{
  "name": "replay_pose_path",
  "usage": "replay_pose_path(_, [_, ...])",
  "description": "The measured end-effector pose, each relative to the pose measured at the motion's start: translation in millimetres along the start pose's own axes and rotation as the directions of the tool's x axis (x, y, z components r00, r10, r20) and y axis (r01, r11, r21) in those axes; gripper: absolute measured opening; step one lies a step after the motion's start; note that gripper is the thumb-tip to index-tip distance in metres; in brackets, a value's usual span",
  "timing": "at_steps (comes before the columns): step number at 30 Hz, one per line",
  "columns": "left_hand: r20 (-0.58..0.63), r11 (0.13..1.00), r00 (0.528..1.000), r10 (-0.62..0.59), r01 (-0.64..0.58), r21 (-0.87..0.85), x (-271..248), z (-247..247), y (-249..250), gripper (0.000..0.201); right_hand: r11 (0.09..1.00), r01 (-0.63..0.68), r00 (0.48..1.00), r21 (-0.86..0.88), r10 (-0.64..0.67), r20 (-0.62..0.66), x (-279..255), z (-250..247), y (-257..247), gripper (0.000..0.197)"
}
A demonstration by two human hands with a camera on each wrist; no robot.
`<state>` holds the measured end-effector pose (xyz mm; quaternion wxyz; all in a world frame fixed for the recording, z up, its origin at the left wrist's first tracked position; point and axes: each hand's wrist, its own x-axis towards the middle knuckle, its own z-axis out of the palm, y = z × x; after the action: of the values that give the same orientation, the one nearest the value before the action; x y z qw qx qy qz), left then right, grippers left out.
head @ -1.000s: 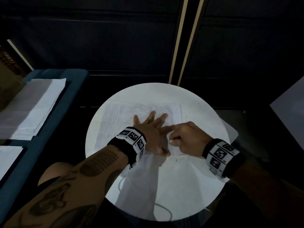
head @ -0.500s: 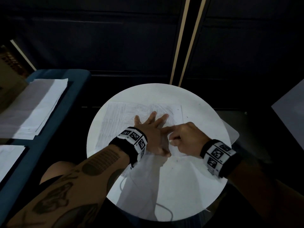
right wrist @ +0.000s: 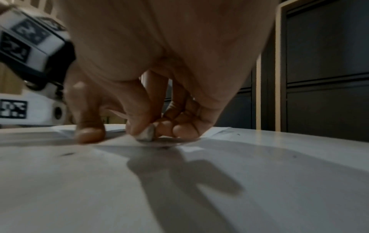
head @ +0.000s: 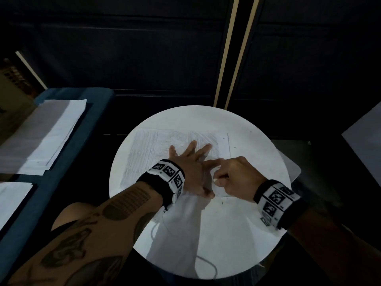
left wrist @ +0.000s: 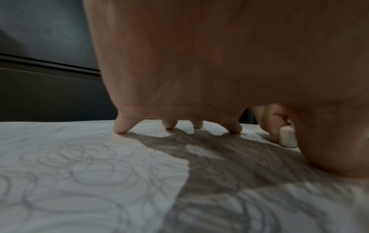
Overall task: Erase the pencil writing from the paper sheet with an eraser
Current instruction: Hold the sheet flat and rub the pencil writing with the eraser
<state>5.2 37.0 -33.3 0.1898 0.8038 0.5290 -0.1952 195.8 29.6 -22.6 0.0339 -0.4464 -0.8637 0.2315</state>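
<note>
A paper sheet (head: 148, 153) covered in grey pencil scribbles lies on the round white table (head: 237, 234). My left hand (head: 189, 164) lies flat on the sheet with fingers spread, its fingertips (left wrist: 120, 130) pressing the paper (left wrist: 79, 173). My right hand (head: 233, 176) is just right of it, pinching a small white eraser (right wrist: 146, 134) between thumb and fingers. The eraser (left wrist: 287, 138) touches the paper's near right part. In the head view the eraser (head: 215, 180) shows only as a sliver.
A blue bench (head: 61, 162) at the left carries stacks of white paper (head: 47, 133). Dark cabinet panels stand behind the table. A thin white cable (head: 206, 263) loops at the table's near edge. A grey surface (head: 365, 145) sits at the far right.
Both hands stay almost in place; the right hand with the eraser shifts slightly on the paper beside the left hand.
</note>
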Motion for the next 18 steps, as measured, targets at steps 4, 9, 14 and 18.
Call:
replay_pose_path(4, [0.022, 1.0, 1.0, -0.012, 0.012, -0.005, 2, 1, -3, 0.111, 1.0, -0.003, 0.992, -0.017, 0.005, 0.125, -19, 4, -6, 0.016])
replay_pose_path(9, [0.036, 1.0, 0.999, -0.01, 0.01, 0.005, 1, -1, -1, 0.111, 0.998, -0.047, 0.998, 0.049, 0.044, 0.052, -8, -19, -10, 0.022])
replay_pose_path(14, [0.026, 1.0, 1.0, -0.003, 0.003, -0.005, 0, -2, 0, 0.11, 0.997, -0.064, 0.998, 0.034, 0.064, -0.007, 6, -11, -4, 0.026])
replay_pose_path(18, [0.027, 1.0, 1.0, -0.009, 0.009, -0.004, 1, -1, -2, 0.111, 0.999, 0.001, 0.999, -0.037, 0.001, 0.052, -14, 3, -3, 0.024])
